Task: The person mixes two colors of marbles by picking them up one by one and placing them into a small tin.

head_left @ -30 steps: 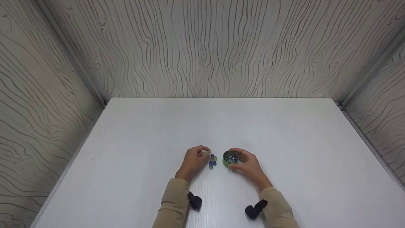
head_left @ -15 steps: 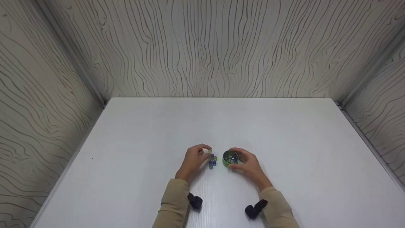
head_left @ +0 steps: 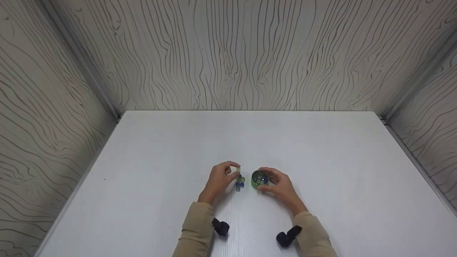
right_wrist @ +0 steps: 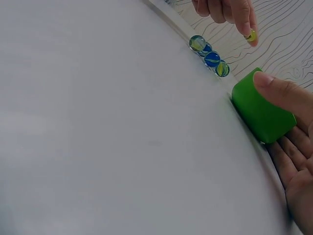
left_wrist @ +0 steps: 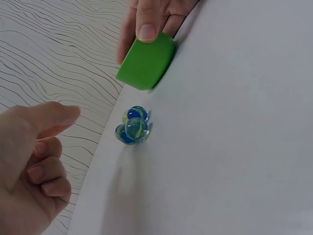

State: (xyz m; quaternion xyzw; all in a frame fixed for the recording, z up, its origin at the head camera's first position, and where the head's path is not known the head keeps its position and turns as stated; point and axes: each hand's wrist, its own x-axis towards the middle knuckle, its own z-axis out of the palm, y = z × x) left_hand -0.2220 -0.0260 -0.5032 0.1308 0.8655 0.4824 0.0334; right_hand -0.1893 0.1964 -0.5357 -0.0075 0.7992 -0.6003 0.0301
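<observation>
My left hand [head_left: 220, 180] pinches a yellow-green glass marble [right_wrist: 251, 35] between thumb and index finger, raised over the table. Below it and to its right lies a small cluster of glass marbles [left_wrist: 136, 128], blue and yellow-green swirled, several of them touching. My right hand [head_left: 282, 185] grips a small green bowl [left_wrist: 148, 62] from its right side, thumb on the near wall and fingers round the far side. The bowl stands upright on the table, and marbles [head_left: 262, 178] show inside it in the head view. In the left wrist view the held marble is hidden behind the thumb.
A white table [head_left: 321, 150] carries everything, with wood-grain patterned panels [head_left: 228, 53] behind and at both sides. Black wrist cameras [head_left: 221, 227] hang from both tan sleeves [head_left: 194, 225], low over the table.
My left hand has risen slightly up and to the right, lifting the pinched marble away from the cluster. The right hand and the bowl stay in place.
</observation>
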